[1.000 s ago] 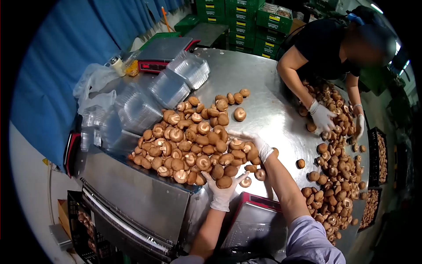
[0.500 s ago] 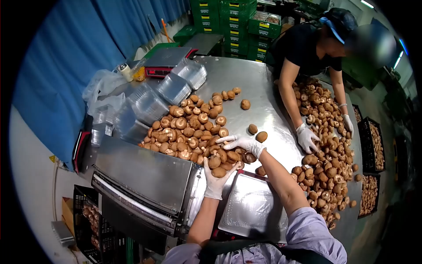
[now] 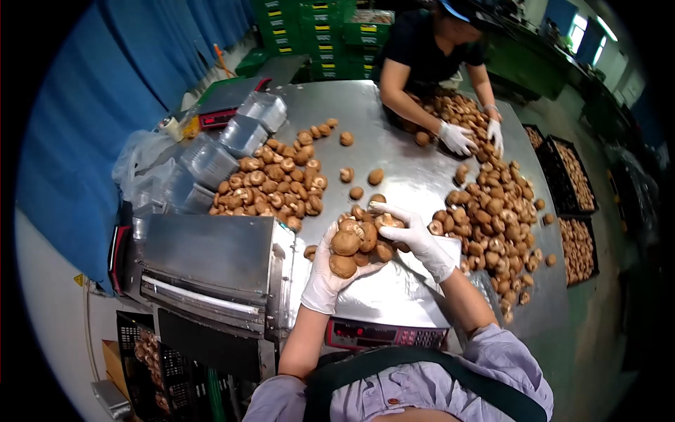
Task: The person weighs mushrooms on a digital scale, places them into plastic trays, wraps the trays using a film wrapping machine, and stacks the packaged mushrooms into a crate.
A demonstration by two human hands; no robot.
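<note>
A cluster of brown shiitake mushrooms [image 3: 358, 239] is held between my two white-gloved hands, above the far edge of a scale [image 3: 383, 335] with a shiny metal top. My left hand [image 3: 325, 278] cups the cluster from the left and below, fingers partly hidden by it. On the other side my right hand [image 3: 420, 245] curls its fingers over a pale-stemmed mushroom [image 3: 389, 222] and presses in from the right. Beyond my hands, a large mushroom pile [image 3: 271, 183] lies to the left, with a few loose ones between.
Clear plastic trays [image 3: 209, 162] are stacked at the left, near another scale [image 3: 218, 118]. A metal wrapping machine [image 3: 207, 253] stands left of my arm. Across the table, a co-worker's gloved hands [image 3: 457, 138] reach into a second mushroom heap [image 3: 489, 211]. Black crates [image 3: 576, 250] stand at right.
My hands have drawn a group of mushrooms away from the left pile, toward the scale, and lifted it. The camera view has turned rightward. The co-worker's hands are now closer together.
</note>
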